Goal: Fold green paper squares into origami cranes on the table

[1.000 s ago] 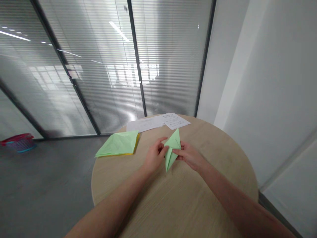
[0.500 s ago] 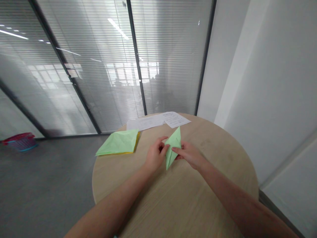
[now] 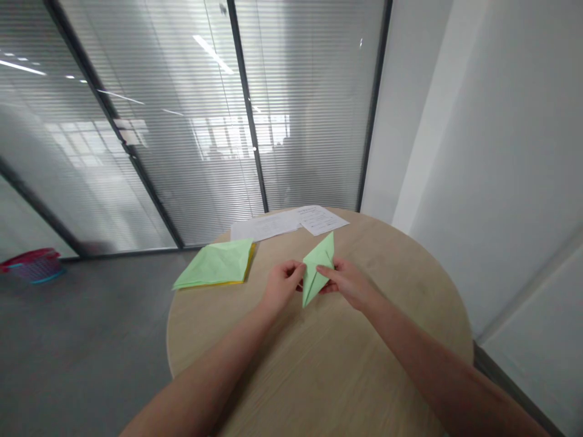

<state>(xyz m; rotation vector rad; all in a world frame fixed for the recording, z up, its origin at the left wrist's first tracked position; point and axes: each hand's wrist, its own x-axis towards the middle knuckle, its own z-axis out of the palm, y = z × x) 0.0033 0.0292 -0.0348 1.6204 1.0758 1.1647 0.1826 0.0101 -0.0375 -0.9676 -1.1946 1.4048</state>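
One folded piece of green paper is held over the round wooden table, its long diamond shape slanted, with one tip toward the far edge and the other toward the near. Its left edge is pinched between the thumb and fingers of the left hand. Its right side is clamped by the right hand, the thumb laid across the front; the other fingers seem to be tucked behind, though they are partly hidden. To the left, a stack of green sheets is edged with yellow. Farther back, white papers are spread.
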